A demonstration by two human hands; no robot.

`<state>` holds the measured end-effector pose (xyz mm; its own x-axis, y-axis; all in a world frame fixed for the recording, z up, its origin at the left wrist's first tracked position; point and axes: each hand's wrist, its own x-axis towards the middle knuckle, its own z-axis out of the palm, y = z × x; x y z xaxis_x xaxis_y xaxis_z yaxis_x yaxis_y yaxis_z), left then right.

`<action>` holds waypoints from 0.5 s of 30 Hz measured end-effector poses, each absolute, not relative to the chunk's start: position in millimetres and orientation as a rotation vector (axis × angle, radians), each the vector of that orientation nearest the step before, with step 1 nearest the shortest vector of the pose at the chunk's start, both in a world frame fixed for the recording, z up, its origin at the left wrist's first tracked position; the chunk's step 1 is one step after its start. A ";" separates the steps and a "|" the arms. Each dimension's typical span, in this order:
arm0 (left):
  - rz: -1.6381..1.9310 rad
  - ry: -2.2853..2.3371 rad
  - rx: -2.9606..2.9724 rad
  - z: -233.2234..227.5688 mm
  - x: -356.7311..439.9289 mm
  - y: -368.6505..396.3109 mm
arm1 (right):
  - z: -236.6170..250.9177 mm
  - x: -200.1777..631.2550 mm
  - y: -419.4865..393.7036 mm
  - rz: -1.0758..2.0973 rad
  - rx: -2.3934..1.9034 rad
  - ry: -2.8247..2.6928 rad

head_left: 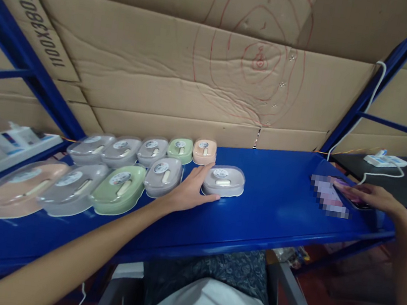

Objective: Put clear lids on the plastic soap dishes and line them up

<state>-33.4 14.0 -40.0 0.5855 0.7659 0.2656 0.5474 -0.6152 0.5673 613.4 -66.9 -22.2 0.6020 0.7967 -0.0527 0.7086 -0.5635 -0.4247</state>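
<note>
Fingers of the left hand (190, 191) lie flat and open against the left side of a grey lidded box (224, 180) on the blue shelf (276, 204), gripping nothing; more boxes (120, 170) stand in two rows to its left. Far right, the right hand (374, 198) rests loosely on a phone (353, 196); whether it grips the phone I cannot tell.

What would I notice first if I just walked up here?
Two rows of little lidded boxes, grey, green and peach, lined up on the left of a bright blue shelf. The left hand rests against one grey box, while the right hand touches a phone at the shelf's right end.
</note>
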 end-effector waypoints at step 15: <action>0.657 1.093 2.377 -37.7 -32.6 11.8 | -27.6 649.3 -86.4 0.453 -2.256 -1.333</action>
